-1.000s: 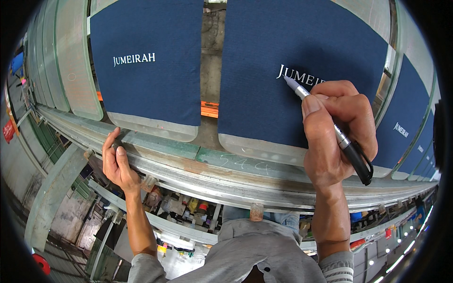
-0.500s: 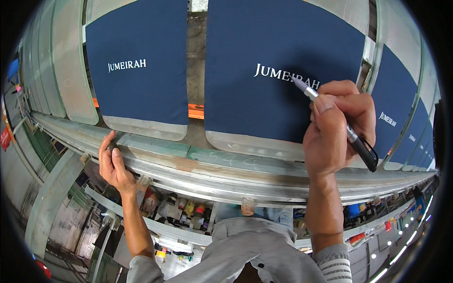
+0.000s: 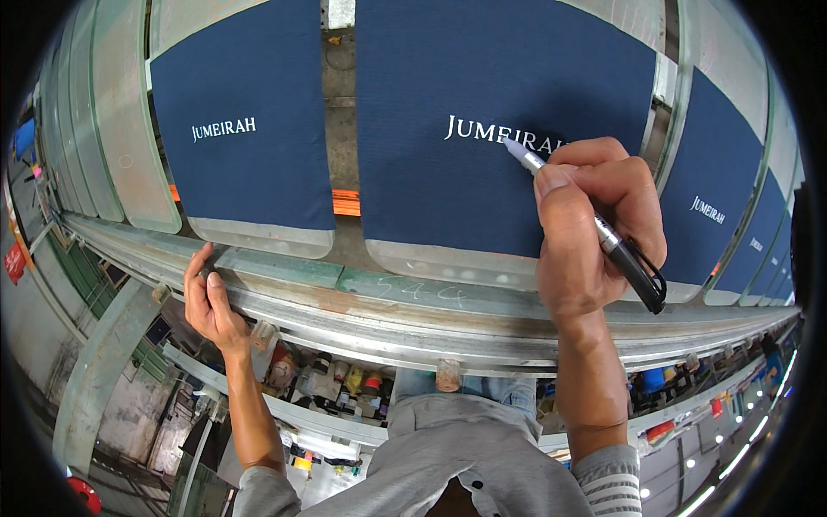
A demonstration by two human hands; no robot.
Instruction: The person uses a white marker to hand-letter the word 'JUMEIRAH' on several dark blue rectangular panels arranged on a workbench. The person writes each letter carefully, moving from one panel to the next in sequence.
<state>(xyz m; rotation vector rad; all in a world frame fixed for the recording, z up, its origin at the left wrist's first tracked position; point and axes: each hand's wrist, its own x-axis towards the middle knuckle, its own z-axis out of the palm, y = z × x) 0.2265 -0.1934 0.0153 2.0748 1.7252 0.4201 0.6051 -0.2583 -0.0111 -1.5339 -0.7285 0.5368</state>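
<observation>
The left hand (image 3: 209, 297) rests fingers-flat on the metal rail (image 3: 362, 302), gripping nothing. The right hand (image 3: 594, 224) is clamped on a marker (image 3: 586, 220), its tip touching the white lettering of the middle blue panel (image 3: 482, 69).

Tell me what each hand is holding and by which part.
The right hand holds a marker pen around its middle barrel. The left hand holds nothing; it rests on the metal rail.

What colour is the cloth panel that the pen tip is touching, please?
Dark navy blue cloth panel with white lettering, seen in the head view; the pen is in the right hand.
</observation>
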